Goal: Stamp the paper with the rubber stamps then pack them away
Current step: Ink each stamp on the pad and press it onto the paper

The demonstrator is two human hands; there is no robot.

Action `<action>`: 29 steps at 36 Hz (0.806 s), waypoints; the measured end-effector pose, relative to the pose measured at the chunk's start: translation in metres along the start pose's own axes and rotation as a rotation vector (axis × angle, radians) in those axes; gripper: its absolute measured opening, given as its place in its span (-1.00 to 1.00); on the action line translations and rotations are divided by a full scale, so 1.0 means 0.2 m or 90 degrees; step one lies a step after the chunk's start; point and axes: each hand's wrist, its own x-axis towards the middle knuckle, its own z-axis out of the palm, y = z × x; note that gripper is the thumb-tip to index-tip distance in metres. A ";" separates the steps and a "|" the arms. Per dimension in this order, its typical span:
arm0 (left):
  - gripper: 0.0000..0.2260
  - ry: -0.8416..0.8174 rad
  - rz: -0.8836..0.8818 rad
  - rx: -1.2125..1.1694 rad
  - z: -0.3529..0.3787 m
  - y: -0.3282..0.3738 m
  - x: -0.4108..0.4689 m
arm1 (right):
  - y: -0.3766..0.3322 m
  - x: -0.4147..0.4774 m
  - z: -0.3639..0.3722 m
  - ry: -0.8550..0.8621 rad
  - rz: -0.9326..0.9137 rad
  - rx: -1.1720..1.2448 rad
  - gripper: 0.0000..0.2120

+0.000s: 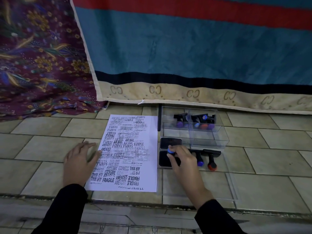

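Observation:
A white paper (pixel 152 159), crowded with black stamped words, lies on the tiled floor. My left hand (pixel 79 163) rests flat with spread fingers on its left edge. My right hand (pixel 183 162) grips a rubber stamp with a blue knob (pixel 170 151) and holds it down on the open black ink pad (pixel 164 160), whose lid (pixel 170 143) stands open behind. Two more stamps, one blue-tipped (pixel 200 163) and one red-tipped (pixel 212 167), lie just right of that hand. A clear plastic box (pixel 219 134) behind them holds several stamps.
A clear flat lid (pixel 224 186) lies on the floor under and in front of the loose stamps. A blue and red striped blanket (pixel 194 48) hangs at the back, with patterned purple cloth (pixel 38 56) at the left. A step edge (pixel 135 202) crosses near me.

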 end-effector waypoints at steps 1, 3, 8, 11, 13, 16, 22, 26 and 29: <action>-0.60 0.000 -0.003 -0.003 0.00 0.00 0.00 | 0.00 0.01 0.00 -0.006 0.005 0.001 -0.83; -0.59 0.002 -0.005 -0.004 -0.01 0.00 0.00 | 0.00 0.04 0.01 -0.023 0.012 0.002 -0.84; -0.54 0.001 -0.007 -0.006 -0.01 -0.01 0.01 | -0.02 0.14 -0.03 -0.061 0.000 0.019 -0.88; -0.51 -0.001 -0.011 -0.013 0.00 -0.01 0.01 | -0.10 0.24 -0.02 -0.006 -0.041 0.099 -0.89; -0.50 0.001 -0.010 -0.017 0.00 -0.01 0.01 | -0.15 0.31 0.03 -0.001 -0.068 0.129 -0.90; -0.50 0.004 -0.003 -0.019 0.00 -0.01 0.02 | -0.21 0.40 0.15 -0.053 -0.083 0.124 -0.92; -0.51 -0.003 -0.003 -0.007 0.01 -0.04 0.02 | -0.20 0.47 0.34 -0.140 -0.077 0.048 -0.97; -0.54 -0.001 -0.012 -0.009 0.02 -0.05 0.02 | -0.18 0.50 0.38 -0.153 -0.065 0.024 -0.96; -0.54 -0.008 -0.013 -0.002 0.02 -0.05 0.03 | -0.17 0.52 0.39 -0.144 -0.064 0.018 -0.96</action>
